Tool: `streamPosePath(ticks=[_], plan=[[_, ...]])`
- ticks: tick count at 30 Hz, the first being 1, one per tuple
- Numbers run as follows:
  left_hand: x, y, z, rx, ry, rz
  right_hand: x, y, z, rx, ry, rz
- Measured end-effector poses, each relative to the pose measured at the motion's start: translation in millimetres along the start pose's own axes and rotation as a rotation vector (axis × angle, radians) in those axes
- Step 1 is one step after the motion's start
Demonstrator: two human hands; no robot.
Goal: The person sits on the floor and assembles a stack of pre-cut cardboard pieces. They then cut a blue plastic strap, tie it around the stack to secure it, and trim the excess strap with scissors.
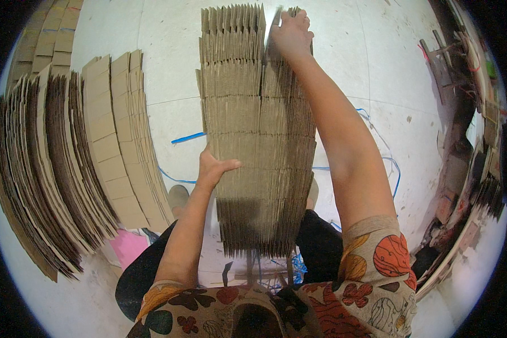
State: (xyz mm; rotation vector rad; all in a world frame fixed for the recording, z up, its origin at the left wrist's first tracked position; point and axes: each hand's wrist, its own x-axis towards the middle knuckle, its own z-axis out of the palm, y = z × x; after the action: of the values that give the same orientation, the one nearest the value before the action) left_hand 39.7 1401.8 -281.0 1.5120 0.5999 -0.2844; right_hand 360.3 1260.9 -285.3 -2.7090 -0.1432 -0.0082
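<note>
The slotted cardboard bundle [248, 115] is grey-brown, crossed by darker transverse lines, with a near-black patch toward its lower end. The stacked cardboard sheets [76, 163] show tan and dark brown bands. The floor [349, 56] is off-white with thin grey joints. The flat strap [188, 138] is blue; the trousers [323, 242] are black. The shirt [343, 307] is beige, printed with red, ochre and dark green botanical motifs.
</note>
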Motion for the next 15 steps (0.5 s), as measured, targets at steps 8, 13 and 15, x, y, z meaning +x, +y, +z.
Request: streamPosePath(ticks=[8,13,15], plan=[[1.2,-6.5,-2.1,0.016,0.016,-0.021,-0.1,-16.7,5.9,-0.144,0.058,-0.025],[0.0,-2.9,-3.1,0.024,0.018,-0.027,-8.0,-32.2,-4.6,-0.162,-0.001,-0.004],[1.6,-7.9,-3.5,0.010,0.014,0.002,-4.5,-26.5,-0.1,-0.125,0.025,-0.009]])
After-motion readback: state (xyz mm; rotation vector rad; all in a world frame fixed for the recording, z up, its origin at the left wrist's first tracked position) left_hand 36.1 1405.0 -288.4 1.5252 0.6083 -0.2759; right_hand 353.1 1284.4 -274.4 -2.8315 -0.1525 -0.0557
